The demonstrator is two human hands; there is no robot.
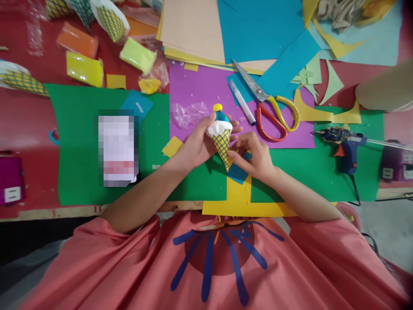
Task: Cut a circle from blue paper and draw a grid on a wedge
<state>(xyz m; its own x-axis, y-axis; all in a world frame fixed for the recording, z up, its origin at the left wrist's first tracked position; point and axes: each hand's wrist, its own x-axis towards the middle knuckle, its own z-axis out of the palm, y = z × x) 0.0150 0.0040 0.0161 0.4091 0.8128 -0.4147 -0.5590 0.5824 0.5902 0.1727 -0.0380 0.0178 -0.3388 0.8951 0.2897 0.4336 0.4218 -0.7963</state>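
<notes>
A small ice cream cone (221, 144) with a yellow and blue checked cone, a white frill, a blue top and a yellow ball lies in my left hand (201, 144). The fingers of that hand pass behind it, and the thumb rests at its upper left side. Close to the cone's right edge is my right hand (254, 157), its thumb and index finger bent towards the cone. Whether those fingertips pinch anything is too small to tell. Under both hands are a purple sheet (200, 90) and a green sheet (193, 185).
Scissors (264, 101) and a white pen (241, 102) lie beyond my right hand. A glue gun (348, 150) is at the right, a blurred-out phone-like object (116, 148) at the left. Clay packets (84, 69), more cones (111, 19) and paper sheets (193, 30) lie at the back.
</notes>
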